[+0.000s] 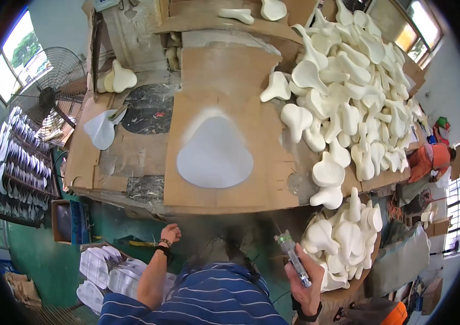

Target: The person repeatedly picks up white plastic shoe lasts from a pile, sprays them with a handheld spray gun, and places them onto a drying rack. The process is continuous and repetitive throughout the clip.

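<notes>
On a cardboard sheet (pixel 186 196) in the middle of the bench lies a pale grey, rounded triangular piece (pixel 215 154), shaped like a saddle cover. A whitish haze marks the cardboard around its upper end. My right hand (pixel 307 281) is wrapped round a metal spray gun (pixel 290 250) with a green ring, held below the bench's front edge and pointing up toward it. My left hand (pixel 170 234) hangs in front of the bench, its fingers curled in, with nothing seen in them.
Cream foam saddle pads (pixel 343 86) are heaped on the bench's right, and more fill a round container (pixel 343 238) below. A grey-white piece (pixel 102 129) lies at left. Beyond stand a fan (pixel 47 100) and a loaded rack (pixel 24 168). Covers (pixel 108 271) are stacked near my left arm.
</notes>
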Tool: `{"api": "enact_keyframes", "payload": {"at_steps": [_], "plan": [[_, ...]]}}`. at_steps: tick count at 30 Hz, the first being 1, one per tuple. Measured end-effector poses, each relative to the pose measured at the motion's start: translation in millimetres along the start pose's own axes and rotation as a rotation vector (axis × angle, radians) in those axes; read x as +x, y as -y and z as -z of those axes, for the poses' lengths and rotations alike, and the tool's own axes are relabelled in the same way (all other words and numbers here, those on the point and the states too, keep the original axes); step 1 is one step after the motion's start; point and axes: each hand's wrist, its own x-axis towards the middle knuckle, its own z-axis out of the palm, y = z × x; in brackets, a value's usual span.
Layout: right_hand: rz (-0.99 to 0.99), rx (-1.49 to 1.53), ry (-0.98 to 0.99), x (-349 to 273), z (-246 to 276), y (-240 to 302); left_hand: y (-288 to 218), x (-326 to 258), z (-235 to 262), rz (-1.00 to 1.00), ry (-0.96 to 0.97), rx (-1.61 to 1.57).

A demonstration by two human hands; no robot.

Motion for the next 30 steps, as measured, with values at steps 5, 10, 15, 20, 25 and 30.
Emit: {"api": "enact_keyframes", "payload": {"at_steps": [5,10,15,20,25,30], "plan": [[0.076,0.047,0.101,22.2,-3.3,14.0,102.7,4.5,60.4,0.308,0.085,0.022],[0.111,0.018,0.27,36.8,-0.8,21.6,149.9,-44.6,81.6,0.544,-0.007,-0.098],[0.091,0.073,0.251,45.5,-6.2,14.1,158.8,-41.7,89.8,0.566,0.1,-0.273],[0.071,0.029,0.377,47.9,6.4,12.0,147.8,9.3,78.2,0.375,0.171,-0.218],[0.097,0.056,0.237,35.1,20.5,-16.3,114.3,55.7,69.9,0.243,0.485,-0.502],[-0.177,0.036,0.104,23.1,29.8,-31.8,45.8,14.2,0.2,0.192,0.086,-0.017]]}}
